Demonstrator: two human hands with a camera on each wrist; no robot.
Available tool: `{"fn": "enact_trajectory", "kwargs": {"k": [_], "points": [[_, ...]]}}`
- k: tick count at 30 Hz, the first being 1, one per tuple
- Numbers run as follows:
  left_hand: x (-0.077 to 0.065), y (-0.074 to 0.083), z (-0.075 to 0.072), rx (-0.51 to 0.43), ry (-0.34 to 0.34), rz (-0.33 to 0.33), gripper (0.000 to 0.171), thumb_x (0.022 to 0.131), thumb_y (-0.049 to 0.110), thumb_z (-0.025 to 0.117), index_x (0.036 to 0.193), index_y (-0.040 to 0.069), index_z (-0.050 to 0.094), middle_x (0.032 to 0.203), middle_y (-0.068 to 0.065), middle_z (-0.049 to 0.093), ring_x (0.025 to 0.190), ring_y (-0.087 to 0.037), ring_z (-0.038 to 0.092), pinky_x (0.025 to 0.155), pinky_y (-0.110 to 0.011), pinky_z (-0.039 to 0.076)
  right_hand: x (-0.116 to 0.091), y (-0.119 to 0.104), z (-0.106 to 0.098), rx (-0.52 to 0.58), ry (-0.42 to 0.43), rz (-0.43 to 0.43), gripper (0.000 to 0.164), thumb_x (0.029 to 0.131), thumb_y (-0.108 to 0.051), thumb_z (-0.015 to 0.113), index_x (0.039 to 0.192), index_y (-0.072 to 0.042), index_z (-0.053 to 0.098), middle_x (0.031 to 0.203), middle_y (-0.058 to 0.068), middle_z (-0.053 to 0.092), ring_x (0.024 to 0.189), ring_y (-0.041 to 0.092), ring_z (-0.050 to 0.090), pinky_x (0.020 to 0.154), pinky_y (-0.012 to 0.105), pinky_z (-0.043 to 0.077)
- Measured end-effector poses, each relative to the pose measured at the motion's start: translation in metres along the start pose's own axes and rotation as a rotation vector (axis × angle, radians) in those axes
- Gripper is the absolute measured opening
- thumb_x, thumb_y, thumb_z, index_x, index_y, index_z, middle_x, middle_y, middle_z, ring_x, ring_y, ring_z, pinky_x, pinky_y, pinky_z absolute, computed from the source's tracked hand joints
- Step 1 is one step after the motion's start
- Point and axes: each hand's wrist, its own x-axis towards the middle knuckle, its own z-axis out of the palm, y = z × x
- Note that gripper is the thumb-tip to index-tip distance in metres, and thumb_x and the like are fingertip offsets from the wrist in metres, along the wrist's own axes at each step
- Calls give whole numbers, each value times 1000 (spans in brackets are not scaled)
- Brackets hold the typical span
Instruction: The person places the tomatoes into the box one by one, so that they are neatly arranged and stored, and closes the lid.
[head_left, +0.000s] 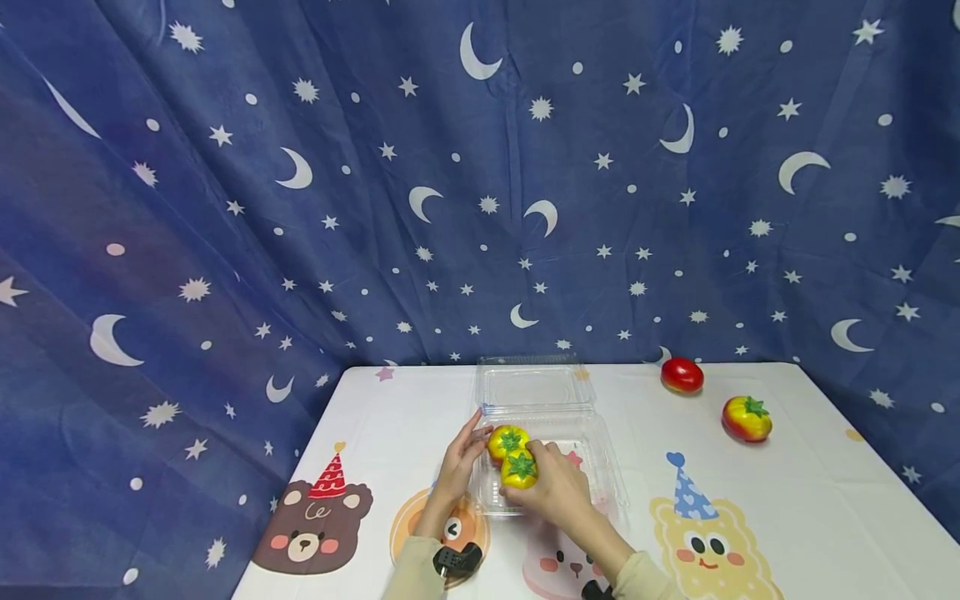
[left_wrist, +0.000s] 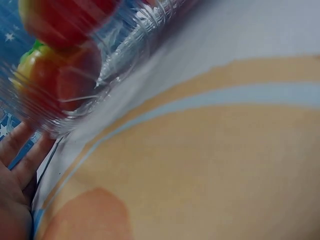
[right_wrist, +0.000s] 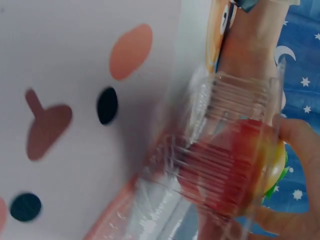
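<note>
A hinged clear plastic box (head_left: 600,433) lies with its lid folded back on the table. At its left side sit two red-and-yellow toy fruits with green leafy tops, the rear fruit (head_left: 506,439) and the front fruit (head_left: 520,472), close together. My right hand (head_left: 557,487) reaches over the box and grips the front fruit between thumb and fingers. Through the ribbed clear wall the right wrist view shows that fruit (right_wrist: 235,165). My left hand (head_left: 454,468) is at the box's left wall, fingers extended; the left wrist view shows its fingers (left_wrist: 32,157) right at the box's corner.
At the back right lie a smooth red toy fruit (head_left: 682,376) and another red-and-yellow fruit (head_left: 747,418) with a green top. The white tablecloth (head_left: 832,500) carries cartoon prints. A blue star-and-moon curtain (head_left: 420,275) hangs behind the table and along its left.
</note>
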Motion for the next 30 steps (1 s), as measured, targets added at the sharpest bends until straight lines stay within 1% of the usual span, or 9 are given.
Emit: {"fn": "enact_trajectory", "kwargs": {"k": [2,3,9,14,16,20,23,25,30], "points": [[0,0,0,-1,0,5,53,103,3,40,153,-4,25,139,-34,48,131,-44,46,107,-29,38,-2,0,2,-5,-16,-1,71,64,-47,87,115,-5,61,87,5,56,69,14,53,54,35,46],[0,0,0,-1,0,6,53,103,3,40,153,-5,25,139,-34,48,131,-45,46,107,-29,37,-3,0,3,-5,-24,-1,70,64,-47,87,114,-5,61,86,4,55,68,14,52,54,34,46],[-1,-1,0,11,3,7,53,103,3,40,153,-6,25,138,-33,49,130,-44,47,111,-40,35,-6,0,7,-17,-32,-5,68,64,-50,86,109,-6,61,84,1,54,66,13,50,53,33,43],[0,-2,0,8,2,15,52,103,2,40,152,-6,25,138,-34,49,130,-45,47,109,-32,37,-5,2,8,-15,-35,12,72,64,-53,85,113,-5,61,86,2,56,69,14,52,55,34,44],[0,-2,0,6,-2,14,52,103,2,40,152,-6,25,138,-34,48,130,-45,47,108,-32,38,-5,2,8,-15,-41,26,75,65,-55,84,115,-4,61,87,2,58,71,14,53,56,36,45],[0,-2,0,-1,-5,10,53,103,1,40,152,-7,24,138,-36,47,126,-45,51,108,-44,40,-4,4,5,-6,-46,53,79,65,-60,82,116,-3,62,88,3,61,75,17,57,60,39,48],[0,-2,0,-9,2,12,53,102,0,40,152,-7,24,137,-37,48,122,-45,54,107,-53,39,-3,5,3,7,-40,52,78,67,-60,81,116,-3,62,91,5,64,78,20,61,61,41,50],[0,-2,-1,-13,1,11,53,103,0,40,152,-7,24,137,-36,48,122,-45,54,107,-55,38,-4,5,1,15,-37,50,76,67,-57,82,117,-3,62,92,5,64,79,21,61,62,42,50],[-1,-1,0,-12,-3,7,53,103,1,40,153,-5,24,138,-35,48,122,-44,55,107,-56,37,-5,8,0,23,-41,53,73,68,-54,83,117,-3,63,94,5,65,80,20,61,62,42,51]]}}
